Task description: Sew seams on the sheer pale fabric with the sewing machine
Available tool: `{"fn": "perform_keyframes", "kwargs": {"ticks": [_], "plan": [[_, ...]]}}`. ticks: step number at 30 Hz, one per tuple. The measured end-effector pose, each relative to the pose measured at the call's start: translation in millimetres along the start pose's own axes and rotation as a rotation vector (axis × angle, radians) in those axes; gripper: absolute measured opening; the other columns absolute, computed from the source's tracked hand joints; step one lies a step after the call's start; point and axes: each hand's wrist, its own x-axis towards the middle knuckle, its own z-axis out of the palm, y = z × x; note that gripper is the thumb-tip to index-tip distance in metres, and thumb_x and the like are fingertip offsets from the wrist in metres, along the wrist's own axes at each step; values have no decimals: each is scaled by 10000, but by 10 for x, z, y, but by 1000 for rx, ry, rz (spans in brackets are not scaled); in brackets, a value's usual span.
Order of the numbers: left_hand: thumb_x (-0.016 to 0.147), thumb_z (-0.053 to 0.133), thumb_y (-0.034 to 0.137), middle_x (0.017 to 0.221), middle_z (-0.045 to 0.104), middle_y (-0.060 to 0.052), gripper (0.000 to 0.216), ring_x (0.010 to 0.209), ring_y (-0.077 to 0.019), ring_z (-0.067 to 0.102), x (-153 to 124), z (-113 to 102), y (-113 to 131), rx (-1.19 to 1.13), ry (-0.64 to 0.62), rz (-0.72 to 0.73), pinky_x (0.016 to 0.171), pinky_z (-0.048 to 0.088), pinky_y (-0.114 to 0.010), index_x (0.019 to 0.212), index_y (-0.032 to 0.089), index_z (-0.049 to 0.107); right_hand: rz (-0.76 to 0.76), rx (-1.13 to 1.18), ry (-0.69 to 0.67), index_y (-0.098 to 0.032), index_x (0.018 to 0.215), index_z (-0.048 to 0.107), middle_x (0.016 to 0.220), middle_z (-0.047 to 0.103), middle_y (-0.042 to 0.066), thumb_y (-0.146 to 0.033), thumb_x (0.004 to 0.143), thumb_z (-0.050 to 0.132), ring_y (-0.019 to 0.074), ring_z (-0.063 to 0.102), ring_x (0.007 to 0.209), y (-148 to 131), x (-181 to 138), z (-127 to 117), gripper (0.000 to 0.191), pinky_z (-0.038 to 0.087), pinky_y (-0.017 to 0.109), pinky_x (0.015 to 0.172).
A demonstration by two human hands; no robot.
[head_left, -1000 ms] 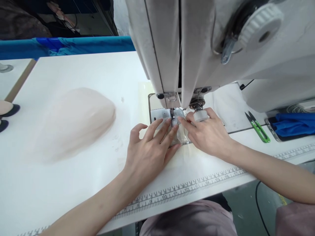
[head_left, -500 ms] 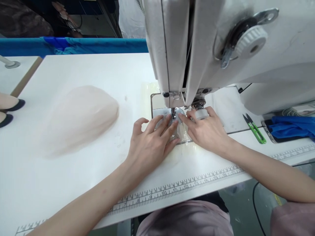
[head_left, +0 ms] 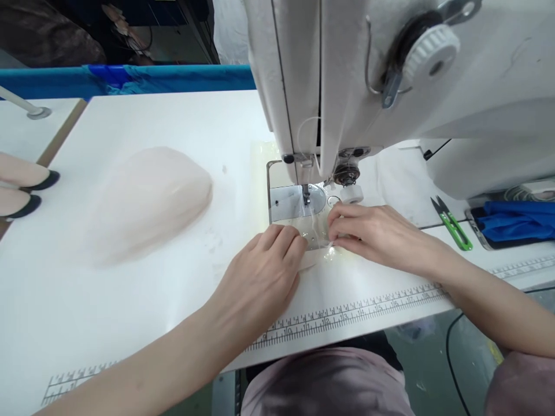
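Observation:
A white sewing machine (head_left: 390, 75) stands over the white table (head_left: 130, 323), its presser foot (head_left: 306, 196) above the metal needle plate (head_left: 286, 205). Just in front of the plate, my left hand (head_left: 262, 277) has its fingers curled down onto a small pale fabric piece (head_left: 313, 258). My right hand (head_left: 368, 231) pinches the same piece from the right. Thin threads (head_left: 313, 222) run from the needle area to the piece.
A heap of pale pink fabric pieces (head_left: 143, 199) lies to the left. Green thread snips (head_left: 453, 222) and a blue cloth on a phone (head_left: 511, 222) lie at the right. A printed ruler (head_left: 347, 315) runs along the front edge. Someone's feet in black shoes (head_left: 26, 188) show far left.
Both hands drew back from under the presser foot toward me, taking the small piece along. Their stretched fingers have curled into a pinch, and threads now trail from the needle.

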Motion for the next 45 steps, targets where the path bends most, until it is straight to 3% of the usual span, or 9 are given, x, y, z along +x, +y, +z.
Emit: {"fn": "perform_keyframes", "kwargs": {"ticks": [7, 11, 14, 19, 24, 30, 33, 37, 45], "plan": [[748, 313, 24, 671, 567, 0, 271, 576, -143, 509, 272, 17, -235, -350, -35, -225, 500, 388, -250, 807, 189, 520, 42, 113, 134, -167, 969, 620, 857, 638, 6, -181, 901, 540, 108, 563, 681, 11, 61, 133, 105, 388, 232, 574], [862, 328, 201, 740, 622, -4, 316, 571, -135, 535, 358, -68, -338, -391, -37, -233, 536, 403, -263, 1007, 194, 609, 0, -74, 352, -208, 1004, 696, 926, 649, 18, -162, 911, 502, 93, 558, 662, 69, 78, 223, 220, 348, 221, 525], [906, 391, 415, 777, 617, -15, 350, 565, -129, 522, 403, -98, -429, -350, -77, -153, 521, 383, -268, 909, 215, 678, 14, -185, 542, -241, 1034, 711, 941, 656, 17, -226, 942, 478, 81, 552, 645, 96, 113, 264, 251, 304, 214, 495], [901, 464, 455, 708, 541, -2, 374, 542, -104, 478, 436, -119, -538, -527, -141, -161, 503, 370, -253, 696, 215, 664, 66, -217, 556, -253, 947, 743, 727, 663, -29, -240, 938, 502, 73, 542, 596, 78, 183, 271, 241, 226, 217, 465], [938, 440, 435, 696, 468, -3, 419, 557, -95, 482, 361, -68, -531, -687, -109, -155, 485, 408, -226, 683, 210, 684, 10, -169, 520, -238, 917, 746, 700, 683, -39, -229, 936, 494, 76, 552, 587, 54, 151, 276, 252, 298, 212, 499], [946, 463, 274, 807, 633, -45, 263, 628, -136, 534, 124, 115, -309, -5, 222, 190, 486, 382, -273, 976, 210, 717, -211, -386, 448, -208, 746, 720, 943, 738, -2, -113, 858, 551, 171, 587, 890, 11, 66, 269, 224, 392, 320, 710], [903, 516, 140, 1028, 720, -63, 211, 843, -197, 630, 22, 139, -171, 251, 302, 286, 639, 449, -341, 1027, 172, 683, -271, -414, 418, -205, 757, 707, 945, 745, -4, -72, 860, 533, 176, 589, 1014, 5, 57, 275, 242, 392, 338, 791], [906, 488, 79, 1287, 619, -123, 339, 1197, -246, 575, -58, 134, -121, 263, 233, 260, 873, 439, -406, 1231, 117, 577, -267, -404, 405, -201, 761, 695, 915, 755, -18, -95, 877, 525, 165, 624, 986, 4, 60, 280, 232, 403, 338, 802], [916, 510, 120, 1242, 638, -143, 343, 1158, -265, 617, -38, 112, -182, 196, 192, 268, 984, 451, -483, 1255, 122, 562, -279, -414, 428, -181, 760, 688, 914, 759, -15, -90, 888, 515, 152, 653, 943, 12, 71, 292, 234, 414, 324, 801]]}}
